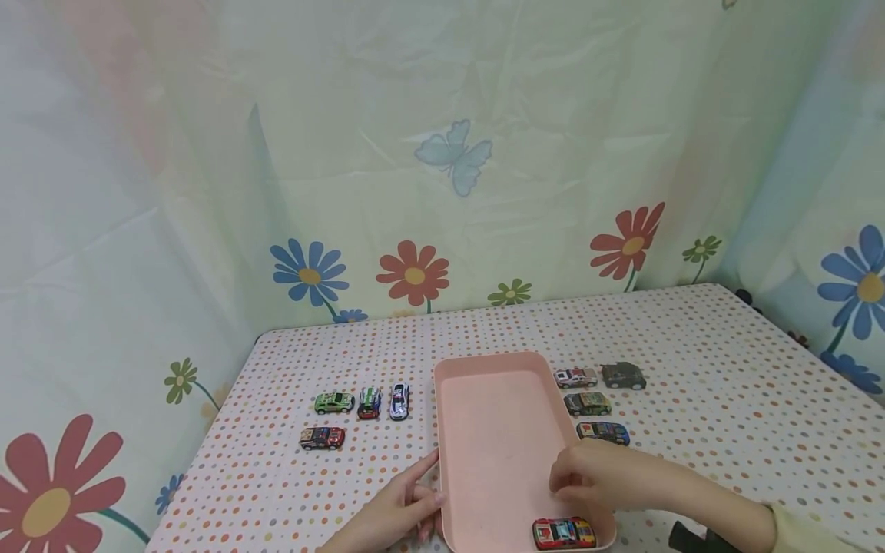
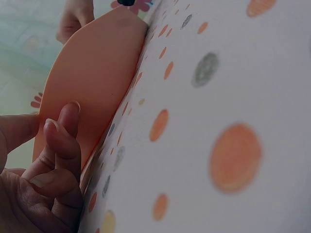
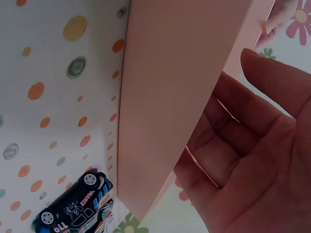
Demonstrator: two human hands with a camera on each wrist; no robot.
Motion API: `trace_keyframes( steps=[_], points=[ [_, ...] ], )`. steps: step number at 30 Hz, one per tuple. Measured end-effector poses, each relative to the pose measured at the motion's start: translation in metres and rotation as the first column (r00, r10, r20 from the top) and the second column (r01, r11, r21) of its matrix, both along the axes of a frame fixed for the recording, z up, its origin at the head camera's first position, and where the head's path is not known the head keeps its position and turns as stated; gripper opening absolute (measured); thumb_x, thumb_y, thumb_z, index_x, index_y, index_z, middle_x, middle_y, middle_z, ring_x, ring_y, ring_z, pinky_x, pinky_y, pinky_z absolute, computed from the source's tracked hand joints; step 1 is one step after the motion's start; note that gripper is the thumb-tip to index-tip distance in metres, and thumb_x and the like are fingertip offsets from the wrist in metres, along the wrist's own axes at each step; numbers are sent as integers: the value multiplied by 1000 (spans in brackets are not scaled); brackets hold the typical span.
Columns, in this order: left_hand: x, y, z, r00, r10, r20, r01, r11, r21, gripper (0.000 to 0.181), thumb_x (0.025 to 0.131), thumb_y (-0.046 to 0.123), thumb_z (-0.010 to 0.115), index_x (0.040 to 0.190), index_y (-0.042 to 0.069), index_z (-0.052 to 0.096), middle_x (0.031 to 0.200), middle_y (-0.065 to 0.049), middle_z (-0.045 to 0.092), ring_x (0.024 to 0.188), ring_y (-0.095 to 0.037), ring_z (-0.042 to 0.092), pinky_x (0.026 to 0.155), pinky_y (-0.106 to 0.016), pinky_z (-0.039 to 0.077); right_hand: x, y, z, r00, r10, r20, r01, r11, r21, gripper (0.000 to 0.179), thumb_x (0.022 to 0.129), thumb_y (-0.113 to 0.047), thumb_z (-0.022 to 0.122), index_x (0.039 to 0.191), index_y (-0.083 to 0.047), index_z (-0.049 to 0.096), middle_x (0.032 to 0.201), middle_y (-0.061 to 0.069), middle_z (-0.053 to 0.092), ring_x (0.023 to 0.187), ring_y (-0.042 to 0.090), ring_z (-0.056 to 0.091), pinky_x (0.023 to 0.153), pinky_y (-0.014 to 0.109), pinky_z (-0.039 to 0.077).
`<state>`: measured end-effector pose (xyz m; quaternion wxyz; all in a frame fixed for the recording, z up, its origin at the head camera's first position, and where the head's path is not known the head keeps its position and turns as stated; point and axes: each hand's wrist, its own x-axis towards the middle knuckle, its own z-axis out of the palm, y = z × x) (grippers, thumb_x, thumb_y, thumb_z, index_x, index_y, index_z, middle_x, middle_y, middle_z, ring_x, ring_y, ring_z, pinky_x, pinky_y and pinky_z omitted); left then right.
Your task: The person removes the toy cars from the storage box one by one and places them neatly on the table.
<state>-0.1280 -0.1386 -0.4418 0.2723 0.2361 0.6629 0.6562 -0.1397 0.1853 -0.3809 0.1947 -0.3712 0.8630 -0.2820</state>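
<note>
A pink tray (image 1: 498,430) lies on the table, with a red and yellow toy car (image 1: 564,533) in its near right corner. My left hand (image 1: 394,507) is at the tray's left side. In the left wrist view its fingertips (image 2: 68,116) rest near the outer wall. My right hand (image 1: 588,476) reaches over the right rim, fingers bent down into the tray above the car. In the right wrist view its thumb (image 3: 277,77) stands apart from the fingers. The tray wall hides those fingertips, and nothing shows in the hand. A black toy car (image 3: 77,208) numbered 119 lies just outside.
Left of the tray are a green car (image 1: 335,402), a green-white car (image 1: 369,402), a white-blue car (image 1: 399,402) and a red-black car (image 1: 322,438). To its right stand a white-red car (image 1: 575,377), a dark grey car (image 1: 624,375) and a camouflage car (image 1: 588,403).
</note>
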Motion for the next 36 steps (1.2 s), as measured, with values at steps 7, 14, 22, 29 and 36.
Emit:
trace_keyframes(
  steps=[7,14,22,29,36],
  points=[
    [0,-1,2,1000,12,19,-12,999,-37,67,98,16,51,146,-6,11,68,-2,55,53,-6,47,45,-15,30,5,-3,-4,999,31,-23,-28,992,121,9,86,-25,67,78,-21,66,70,-20,48,61,-2,45,57,20,42],
    [1,0,2,1000,6,13,-6,999,-33,66,99,15,50,146,-7,11,67,-3,53,52,-5,45,45,-15,29,9,-3,-6,995,61,-79,-48,987,152,9,80,-27,73,75,-23,67,68,-22,48,60,-3,44,57,19,39],
    [1,0,3,999,14,44,-12,999,-35,67,98,16,51,147,-6,11,68,-4,54,51,-6,44,43,-16,29,12,-2,-6,992,75,-98,-60,987,148,11,75,-25,75,76,-24,65,68,-20,45,58,-3,42,54,18,38],
    [0,1,2,998,8,66,-7,1000,-15,66,98,15,50,146,-7,10,70,-4,55,54,-6,47,45,-16,31,13,4,-9,968,154,-199,-133,984,115,18,72,-18,78,79,-23,62,70,-22,43,60,-4,40,55,17,37],
    [0,0,3,998,-2,59,3,1000,-9,67,99,16,50,146,-8,9,68,-4,54,53,-5,46,45,-15,31,14,6,-10,975,138,-177,-124,989,85,27,67,-9,79,81,-22,59,68,-22,45,58,-4,41,52,16,38]
  ],
)
